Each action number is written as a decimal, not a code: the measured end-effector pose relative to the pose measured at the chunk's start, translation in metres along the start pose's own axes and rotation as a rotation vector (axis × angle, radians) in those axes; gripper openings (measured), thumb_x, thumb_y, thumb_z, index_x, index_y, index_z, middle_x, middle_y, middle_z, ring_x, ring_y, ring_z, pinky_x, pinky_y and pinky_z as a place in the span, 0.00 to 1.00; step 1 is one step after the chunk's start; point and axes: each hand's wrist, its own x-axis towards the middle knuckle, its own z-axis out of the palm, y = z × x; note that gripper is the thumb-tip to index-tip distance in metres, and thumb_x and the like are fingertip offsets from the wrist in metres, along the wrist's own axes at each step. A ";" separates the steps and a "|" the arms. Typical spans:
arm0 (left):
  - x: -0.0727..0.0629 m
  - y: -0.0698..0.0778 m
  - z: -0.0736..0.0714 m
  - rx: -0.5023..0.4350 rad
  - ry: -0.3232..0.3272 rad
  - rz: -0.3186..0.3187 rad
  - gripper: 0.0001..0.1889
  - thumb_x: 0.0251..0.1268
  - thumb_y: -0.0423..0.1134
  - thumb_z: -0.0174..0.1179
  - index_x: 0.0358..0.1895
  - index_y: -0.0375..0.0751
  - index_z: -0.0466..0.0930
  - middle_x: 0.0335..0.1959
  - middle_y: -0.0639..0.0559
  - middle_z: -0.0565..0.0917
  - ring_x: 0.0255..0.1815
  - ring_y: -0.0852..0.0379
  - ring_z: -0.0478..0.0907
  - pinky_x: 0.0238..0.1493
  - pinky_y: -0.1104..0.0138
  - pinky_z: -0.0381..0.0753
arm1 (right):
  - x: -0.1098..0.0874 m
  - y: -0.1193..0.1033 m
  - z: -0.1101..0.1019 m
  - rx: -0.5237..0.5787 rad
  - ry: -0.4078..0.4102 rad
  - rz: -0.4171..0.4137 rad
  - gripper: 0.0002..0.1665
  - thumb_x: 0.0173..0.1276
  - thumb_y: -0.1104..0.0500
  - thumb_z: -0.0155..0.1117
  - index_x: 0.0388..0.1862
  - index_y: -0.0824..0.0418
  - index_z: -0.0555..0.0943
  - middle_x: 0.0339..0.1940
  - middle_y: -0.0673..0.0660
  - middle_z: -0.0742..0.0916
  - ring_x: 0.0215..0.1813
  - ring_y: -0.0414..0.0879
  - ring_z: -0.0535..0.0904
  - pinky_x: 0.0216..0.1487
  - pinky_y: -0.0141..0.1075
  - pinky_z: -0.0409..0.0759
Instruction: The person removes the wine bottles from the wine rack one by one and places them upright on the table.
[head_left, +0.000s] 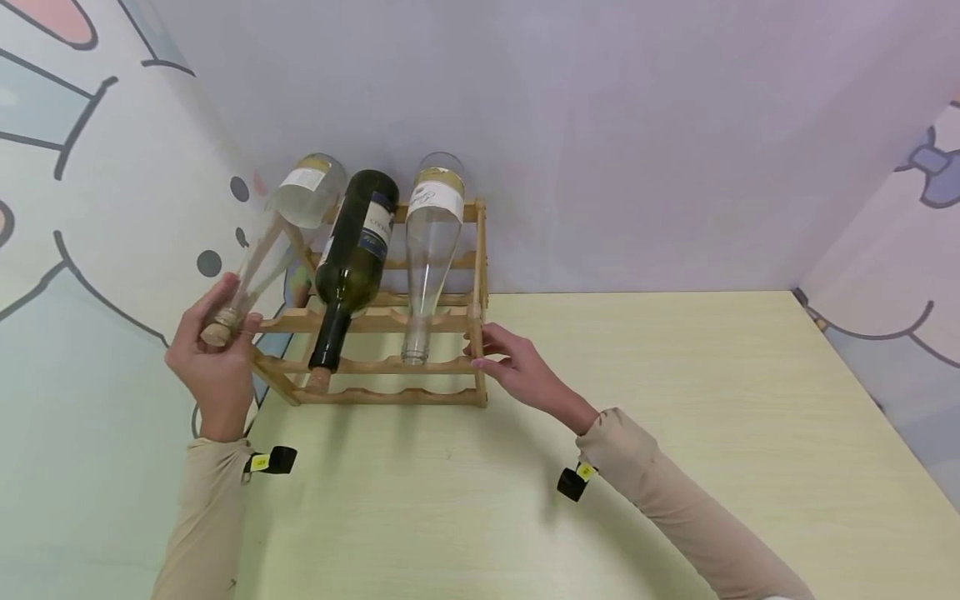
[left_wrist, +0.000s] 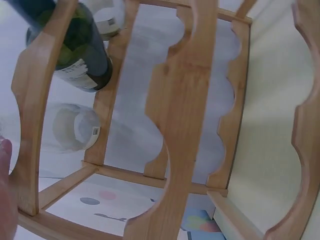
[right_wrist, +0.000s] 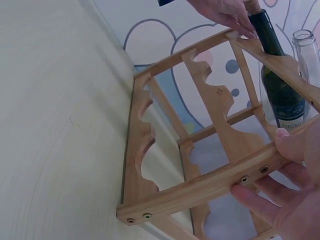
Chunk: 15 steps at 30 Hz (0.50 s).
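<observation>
A wooden wine rack (head_left: 375,321) stands against the back wall, bearing three bottles on its top tier. At its left end, my left hand (head_left: 217,354) holds a clear corked bottle (head_left: 258,254) by the neck. A dark green wine bottle (head_left: 352,258) with a cork lies in the middle, neck toward me. To its right lies a clear uncorked bottle (head_left: 432,258) with a white and gold label. My right hand (head_left: 517,367) grips the rack's right front post, thumb and fingers on the wood (right_wrist: 210,187) in the right wrist view.
The rack rests on a pale wooden table (head_left: 675,417), near the left wall (head_left: 112,250) with cartoon drawings. Its lower tiers (left_wrist: 175,100) hold no bottles in the left wrist view. Small black cameras (head_left: 282,460) are strapped at both wrists.
</observation>
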 end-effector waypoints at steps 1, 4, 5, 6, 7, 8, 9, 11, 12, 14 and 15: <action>0.001 0.000 0.000 -0.002 -0.005 -0.012 0.18 0.50 0.20 0.66 0.48 0.26 0.80 0.50 0.35 0.81 0.56 0.46 0.76 0.59 0.62 0.72 | 0.000 0.000 0.000 0.008 0.001 0.000 0.18 0.68 0.70 0.57 0.56 0.68 0.73 0.49 0.66 0.82 0.52 0.57 0.79 0.44 0.43 0.82; 0.002 0.000 0.000 -0.073 0.004 -0.048 0.19 0.49 0.19 0.66 0.48 0.25 0.80 0.50 0.35 0.81 0.58 0.46 0.75 0.61 0.61 0.70 | 0.000 0.001 0.001 0.021 0.004 0.001 0.17 0.68 0.70 0.57 0.56 0.68 0.73 0.48 0.67 0.82 0.52 0.57 0.79 0.44 0.44 0.82; 0.003 0.000 0.001 -0.095 0.009 -0.055 0.18 0.49 0.18 0.66 0.47 0.24 0.80 0.50 0.35 0.80 0.58 0.46 0.75 0.62 0.61 0.69 | 0.000 0.001 0.001 0.022 0.004 -0.001 0.17 0.68 0.70 0.57 0.56 0.68 0.73 0.48 0.68 0.82 0.52 0.57 0.79 0.43 0.44 0.82; 0.002 -0.001 0.001 -0.118 0.013 -0.061 0.18 0.48 0.18 0.66 0.47 0.24 0.80 0.50 0.34 0.80 0.58 0.45 0.75 0.62 0.60 0.69 | 0.000 0.001 0.002 0.023 0.005 -0.002 0.17 0.68 0.70 0.57 0.56 0.68 0.73 0.48 0.68 0.82 0.52 0.57 0.79 0.43 0.44 0.82; 0.002 -0.001 0.002 -0.143 0.019 -0.066 0.18 0.48 0.18 0.67 0.47 0.24 0.80 0.50 0.34 0.80 0.58 0.45 0.75 0.63 0.60 0.68 | -0.001 0.001 0.002 0.021 0.009 -0.005 0.17 0.68 0.70 0.57 0.55 0.68 0.73 0.48 0.68 0.82 0.52 0.57 0.79 0.43 0.44 0.82; 0.002 -0.001 0.003 -0.161 0.021 -0.070 0.18 0.47 0.18 0.67 0.46 0.23 0.80 0.50 0.34 0.80 0.58 0.45 0.75 0.63 0.60 0.68 | -0.001 0.001 0.001 0.015 0.013 -0.005 0.17 0.68 0.70 0.57 0.55 0.68 0.73 0.48 0.68 0.82 0.51 0.57 0.79 0.43 0.43 0.82; 0.002 -0.001 0.004 -0.172 0.025 -0.073 0.18 0.47 0.18 0.67 0.46 0.22 0.79 0.50 0.34 0.80 0.58 0.45 0.75 0.63 0.60 0.68 | -0.001 0.001 0.001 0.010 0.017 -0.005 0.17 0.68 0.70 0.57 0.55 0.68 0.73 0.48 0.68 0.83 0.51 0.56 0.80 0.43 0.43 0.82; 0.004 -0.002 0.006 -0.200 0.043 -0.083 0.17 0.47 0.17 0.66 0.44 0.21 0.79 0.49 0.33 0.81 0.57 0.45 0.75 0.63 0.60 0.68 | -0.002 0.001 0.002 0.007 0.024 -0.008 0.16 0.68 0.70 0.57 0.55 0.67 0.73 0.48 0.67 0.83 0.51 0.56 0.79 0.42 0.42 0.82; 0.005 -0.002 0.007 -0.226 0.057 -0.091 0.17 0.46 0.16 0.66 0.43 0.20 0.79 0.49 0.33 0.81 0.57 0.44 0.75 0.63 0.59 0.68 | -0.002 0.001 0.002 0.008 0.028 -0.007 0.16 0.68 0.70 0.57 0.55 0.67 0.73 0.48 0.67 0.83 0.52 0.56 0.79 0.42 0.42 0.82; 0.007 -0.002 0.009 -0.272 0.089 -0.105 0.15 0.46 0.15 0.65 0.42 0.19 0.78 0.49 0.32 0.80 0.57 0.43 0.76 0.62 0.59 0.70 | -0.002 0.001 0.003 0.013 0.030 -0.008 0.16 0.68 0.70 0.57 0.55 0.68 0.73 0.48 0.68 0.83 0.52 0.57 0.79 0.42 0.43 0.82; 0.009 -0.002 0.010 -0.298 0.107 -0.108 0.15 0.46 0.14 0.64 0.41 0.19 0.78 0.48 0.31 0.80 0.56 0.42 0.76 0.61 0.59 0.70 | -0.001 0.001 0.004 0.014 0.031 -0.010 0.16 0.68 0.69 0.57 0.54 0.68 0.73 0.48 0.68 0.83 0.52 0.57 0.79 0.42 0.43 0.82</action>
